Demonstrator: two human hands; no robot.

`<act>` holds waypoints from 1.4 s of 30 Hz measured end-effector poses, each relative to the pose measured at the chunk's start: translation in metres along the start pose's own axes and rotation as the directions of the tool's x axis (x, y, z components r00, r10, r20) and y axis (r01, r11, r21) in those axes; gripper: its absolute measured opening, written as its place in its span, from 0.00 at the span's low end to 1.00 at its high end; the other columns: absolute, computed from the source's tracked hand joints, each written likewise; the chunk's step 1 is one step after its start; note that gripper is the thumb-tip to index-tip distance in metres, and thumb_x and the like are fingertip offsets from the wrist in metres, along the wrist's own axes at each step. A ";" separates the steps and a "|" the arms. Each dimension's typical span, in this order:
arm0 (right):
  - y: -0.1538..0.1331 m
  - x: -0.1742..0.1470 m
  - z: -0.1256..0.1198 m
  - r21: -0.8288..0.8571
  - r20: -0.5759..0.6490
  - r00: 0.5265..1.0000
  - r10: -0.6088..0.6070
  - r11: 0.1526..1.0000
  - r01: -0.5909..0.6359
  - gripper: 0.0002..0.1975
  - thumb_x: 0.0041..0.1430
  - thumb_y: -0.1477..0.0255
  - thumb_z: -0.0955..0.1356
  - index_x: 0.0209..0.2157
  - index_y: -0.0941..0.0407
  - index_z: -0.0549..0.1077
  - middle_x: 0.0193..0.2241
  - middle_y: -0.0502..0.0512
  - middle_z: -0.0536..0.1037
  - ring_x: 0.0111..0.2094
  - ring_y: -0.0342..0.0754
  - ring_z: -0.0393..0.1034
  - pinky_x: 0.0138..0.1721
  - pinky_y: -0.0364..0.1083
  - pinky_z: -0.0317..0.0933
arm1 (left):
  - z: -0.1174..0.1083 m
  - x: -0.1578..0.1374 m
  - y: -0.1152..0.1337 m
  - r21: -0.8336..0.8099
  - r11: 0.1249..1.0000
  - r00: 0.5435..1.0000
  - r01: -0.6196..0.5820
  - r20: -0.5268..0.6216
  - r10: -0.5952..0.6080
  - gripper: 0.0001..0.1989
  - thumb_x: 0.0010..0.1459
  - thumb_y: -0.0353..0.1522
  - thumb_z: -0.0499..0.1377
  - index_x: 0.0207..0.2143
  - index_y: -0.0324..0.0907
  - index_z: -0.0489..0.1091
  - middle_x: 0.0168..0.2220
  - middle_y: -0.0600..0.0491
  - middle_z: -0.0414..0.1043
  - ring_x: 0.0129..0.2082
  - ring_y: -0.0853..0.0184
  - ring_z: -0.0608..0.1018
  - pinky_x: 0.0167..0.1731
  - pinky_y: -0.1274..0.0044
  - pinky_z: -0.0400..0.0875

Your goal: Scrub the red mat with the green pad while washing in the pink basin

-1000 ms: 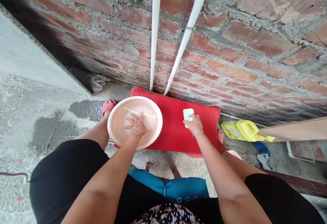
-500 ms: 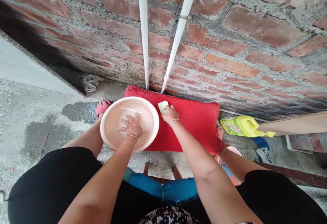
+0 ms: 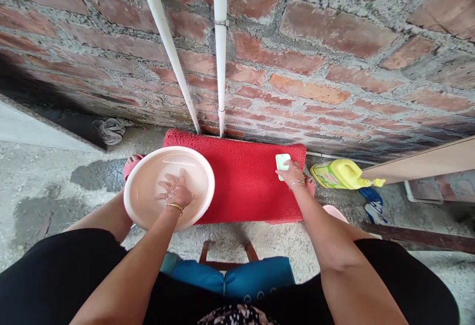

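Note:
My left hand (image 3: 178,194) dips into the water of a pale pink basin (image 3: 210,179), its fingers spread and holding nothing. The basin rests partly on the left end of a red mat (image 3: 245,186) with a rough pile. At the mat's right end, my right hand (image 3: 292,172) is closed around a small pale green object (image 3: 283,160). That object is flat and rectangular with rounded corners; its exact kind does not show. The fingers cover its lower right part.
A yellow jug (image 3: 336,173) stands to the right beside a board (image 3: 426,157). Two white pipes (image 3: 220,68) run down the brick wall behind the mat. A grey rag (image 3: 111,131) lies at left. My feet flank the mat, and a blue cushioned seat (image 3: 256,278) is below me.
My right hand has moved right across the mat with the pale green object, from beside the basin to the far end. The left hand stays in the basin; the view has shifted.

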State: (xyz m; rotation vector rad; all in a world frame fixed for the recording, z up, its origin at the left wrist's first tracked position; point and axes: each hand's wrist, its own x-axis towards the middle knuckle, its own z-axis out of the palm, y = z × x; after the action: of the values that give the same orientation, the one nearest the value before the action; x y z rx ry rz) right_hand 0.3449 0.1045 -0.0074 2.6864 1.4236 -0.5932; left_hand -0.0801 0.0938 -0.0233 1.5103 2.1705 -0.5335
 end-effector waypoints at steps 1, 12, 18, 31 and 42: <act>0.013 0.001 -0.003 -0.010 -0.006 1.000 0.027 1.000 -0.027 0.23 0.53 0.59 0.74 0.49 0.49 0.73 0.48 0.55 0.71 0.43 0.51 0.72 0.45 0.47 0.64 | 0.000 0.000 0.000 -0.002 1.000 1.000 -0.007 -0.005 0.007 0.60 0.50 0.48 0.68 0.75 0.49 0.35 0.74 0.31 0.30 0.70 0.26 0.41 0.55 0.36 0.56; 0.004 -0.016 -0.030 -0.073 -0.051 0.995 0.086 0.993 -0.090 0.22 0.54 0.60 0.75 0.49 0.53 0.74 0.45 0.62 0.72 0.45 0.57 0.74 0.45 0.51 0.65 | 0.000 -0.004 0.001 -0.027 0.999 0.999 -0.033 -0.012 0.033 0.60 0.48 0.45 0.70 0.74 0.50 0.38 0.74 0.30 0.31 0.70 0.26 0.42 0.52 0.33 0.56; -0.130 -0.032 0.004 0.067 0.031 0.986 -0.164 0.985 0.162 0.21 0.52 0.61 0.75 0.47 0.50 0.74 0.45 0.54 0.70 0.42 0.48 0.72 0.44 0.45 0.64 | 0.003 -0.004 0.000 -0.029 0.999 1.000 -0.029 -0.008 0.028 0.59 0.48 0.44 0.69 0.74 0.51 0.39 0.74 0.31 0.33 0.70 0.26 0.43 0.52 0.33 0.56; -0.268 -0.046 0.062 0.117 0.159 0.862 -0.482 0.876 0.468 0.18 0.51 0.64 0.75 0.45 0.49 0.74 0.45 0.52 0.69 0.41 0.49 0.70 0.41 0.46 0.63 | 0.013 0.003 -0.004 -0.013 1.000 0.999 -0.023 -0.035 0.023 0.58 0.49 0.44 0.69 0.74 0.53 0.38 0.74 0.31 0.34 0.70 0.26 0.44 0.51 0.32 0.55; -0.136 0.016 0.014 0.074 0.087 0.962 -0.259 0.965 0.253 0.21 0.50 0.61 0.76 0.46 0.48 0.74 0.48 0.52 0.70 0.42 0.48 0.72 0.42 0.45 0.64 | 0.014 0.008 -0.006 0.018 1.000 0.999 0.000 -0.051 0.001 0.56 0.50 0.45 0.68 0.74 0.53 0.40 0.74 0.31 0.36 0.70 0.27 0.46 0.52 0.35 0.59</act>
State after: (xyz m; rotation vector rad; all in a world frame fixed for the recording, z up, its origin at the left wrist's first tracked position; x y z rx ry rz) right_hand 0.2397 0.1927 -0.0072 2.4954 1.7683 -0.7840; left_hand -0.0866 0.0908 -0.0388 1.5498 2.2094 -0.5216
